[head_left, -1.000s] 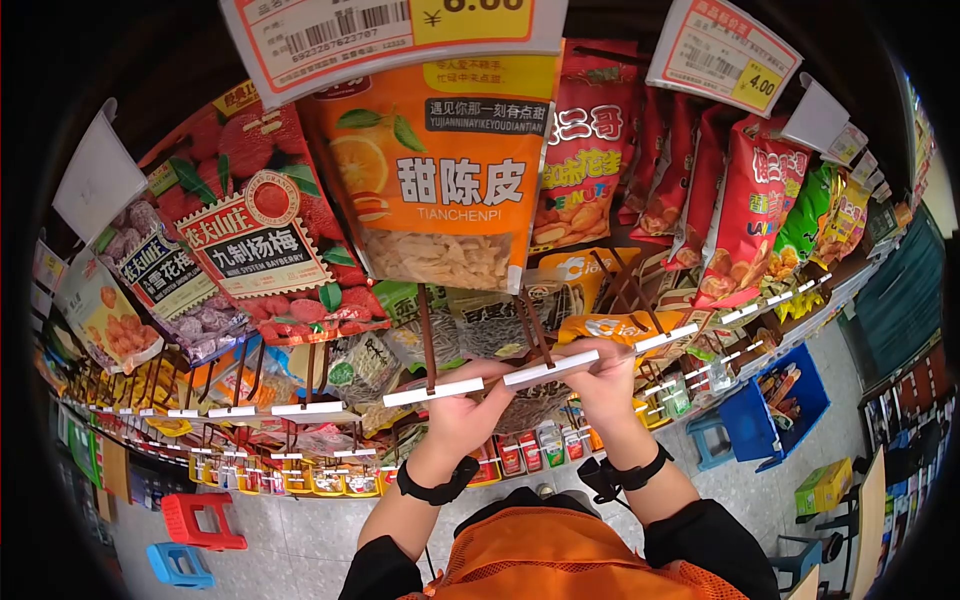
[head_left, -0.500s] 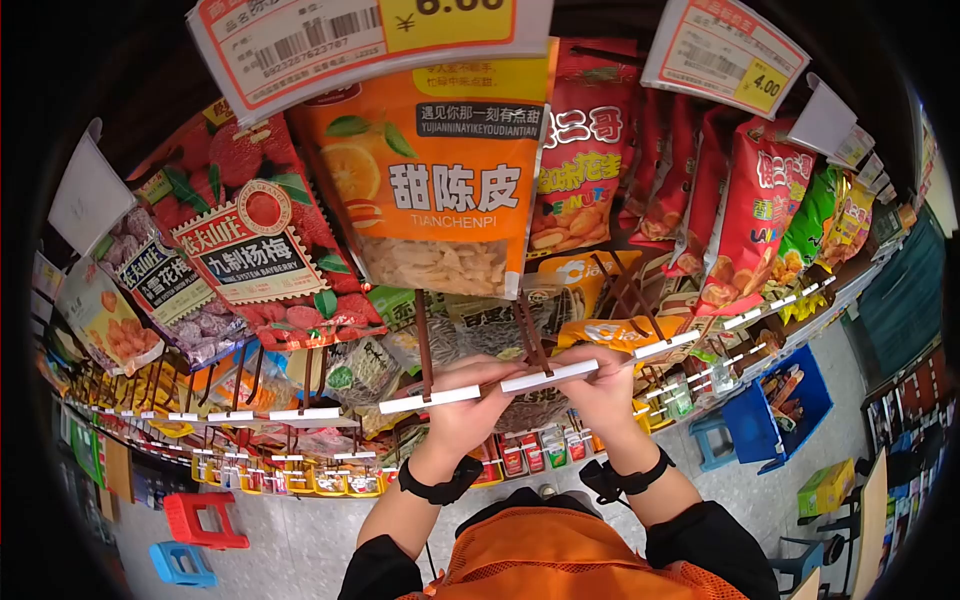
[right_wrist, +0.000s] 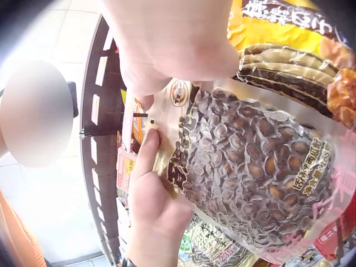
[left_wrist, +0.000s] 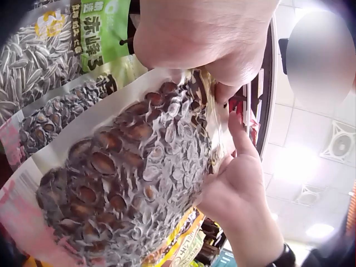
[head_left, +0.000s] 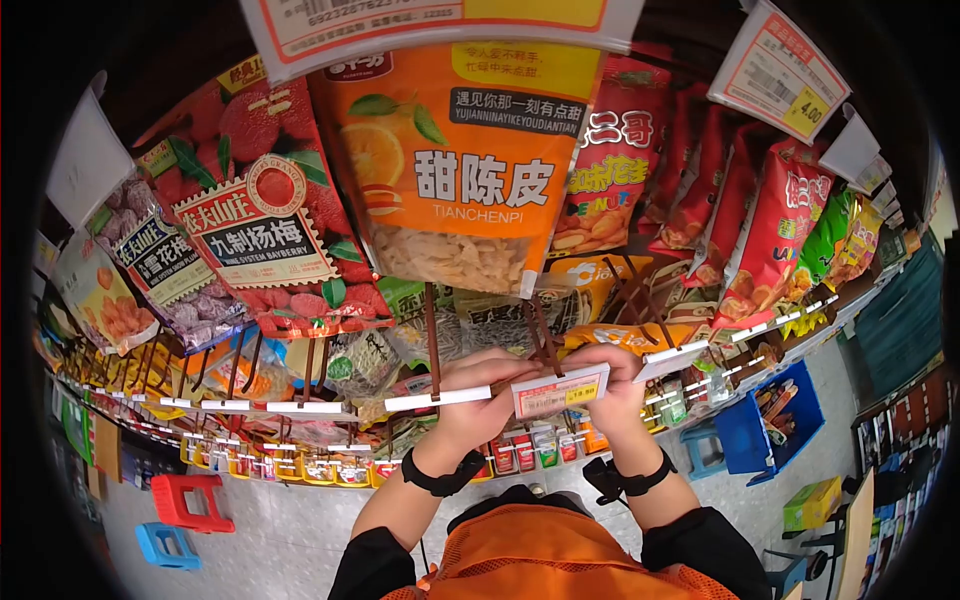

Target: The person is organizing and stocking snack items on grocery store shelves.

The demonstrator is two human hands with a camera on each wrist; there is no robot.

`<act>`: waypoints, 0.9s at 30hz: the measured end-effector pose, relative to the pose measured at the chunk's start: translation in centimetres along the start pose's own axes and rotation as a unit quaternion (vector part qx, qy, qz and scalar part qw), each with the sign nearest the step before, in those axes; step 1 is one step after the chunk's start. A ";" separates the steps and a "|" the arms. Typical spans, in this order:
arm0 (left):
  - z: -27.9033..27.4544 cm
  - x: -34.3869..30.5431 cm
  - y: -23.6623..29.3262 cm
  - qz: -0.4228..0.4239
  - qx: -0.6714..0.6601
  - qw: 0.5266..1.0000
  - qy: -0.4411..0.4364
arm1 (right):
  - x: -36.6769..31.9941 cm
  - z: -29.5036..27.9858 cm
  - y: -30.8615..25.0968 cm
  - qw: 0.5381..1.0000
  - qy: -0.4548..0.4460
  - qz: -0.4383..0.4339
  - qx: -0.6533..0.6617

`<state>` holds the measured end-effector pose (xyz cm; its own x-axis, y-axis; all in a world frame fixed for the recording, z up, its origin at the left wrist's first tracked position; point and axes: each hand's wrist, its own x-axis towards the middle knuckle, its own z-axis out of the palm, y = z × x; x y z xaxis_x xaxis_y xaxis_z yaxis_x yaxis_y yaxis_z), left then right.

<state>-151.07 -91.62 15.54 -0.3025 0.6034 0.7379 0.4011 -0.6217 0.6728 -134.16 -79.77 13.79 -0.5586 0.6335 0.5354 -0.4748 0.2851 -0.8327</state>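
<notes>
Both hands are at the top edge of a clear bag of watermelon seeds (right_wrist: 245, 161), below the hanging orange snack pouch (head_left: 470, 190). My left hand (head_left: 475, 395) pinches one upper side of the bag, and my right hand (head_left: 615, 395) pinches the other. In the right wrist view, a hook tip (right_wrist: 140, 115) shows beside the bag's hang hole, close to the left thumb. A price tag (head_left: 560, 392) on a hook's front end stands between the hands, its printed face showing. Seen from the left wrist, another seed bag (left_wrist: 53, 119) lies behind the held one.
Hooks with white tag holders (head_left: 305, 407) run along the rack on both sides. Red bayberry bags (head_left: 265, 220) hang at left, red peanut bags (head_left: 775, 230) at right. A blue bin (head_left: 765, 420) and a red stool (head_left: 190, 503) stand on the floor.
The price tag between the hands has tilted up, so its printed face shows instead of a white strip. The upper bags and price signs have shifted in view; both hands stay at the bag.
</notes>
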 end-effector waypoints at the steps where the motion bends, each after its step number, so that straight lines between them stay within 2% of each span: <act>1: 0.1 -0.1 -0.1 -0.001 0.000 1.000 0.003 | 0.1 0.2 -0.4 1.000 -0.003 0.001 -0.001; 3: 0.2 -0.3 -0.2 -0.001 0.020 1.000 0.017 | -0.3 0.9 -2.0 0.998 -0.003 0.041 -0.057; 6: 0.0 -0.6 -0.1 -0.030 0.015 0.999 0.009 | -0.4 1.6 -3.1 0.995 0.006 0.077 -0.069; 8: -0.1 -0.5 0.5 -0.052 0.020 0.998 0.015 | -0.7 1.2 -3.3 0.996 0.012 0.063 -0.061; 10: -0.2 -0.6 0.3 -0.061 0.029 0.998 0.010 | -1.4 3.0 -3.7 0.986 0.130 0.077 0.076; 12: 0.0 -1.2 -0.7 -0.128 -0.027 0.991 0.002 | -0.7 4.0 -4.6 0.969 0.221 0.102 -0.038; 14: 0.6 -1.5 -0.7 -0.140 -0.018 0.989 0.041 | 0.1 4.1 -5.3 0.983 0.155 0.091 -0.045; 15: 0.8 -1.1 0.1 -0.130 -0.024 0.990 0.046 | 0.3 4.3 -5.8 0.984 0.152 0.085 -0.046; 18: 1.4 -1.2 1.6 -0.201 -0.110 0.970 0.082 | 0.5 5.0 -6.3 0.981 0.164 0.086 -0.054; 24: 2.2 -0.7 1.7 -0.190 -0.089 0.971 0.114 | 0.8 4.8 -6.1 0.975 0.194 0.061 -0.083; 27: 2.4 -0.5 1.5 -0.151 -0.095 0.976 0.125 | 1.1 4.7 -5.8 0.977 0.195 0.053 -0.070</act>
<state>-148.26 -91.69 16.03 -0.5924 0.6483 0.4783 0.1000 -0.5299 0.8421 -135.22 -84.10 19.87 -0.2857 0.8826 0.3734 -0.3149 0.2815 -0.9064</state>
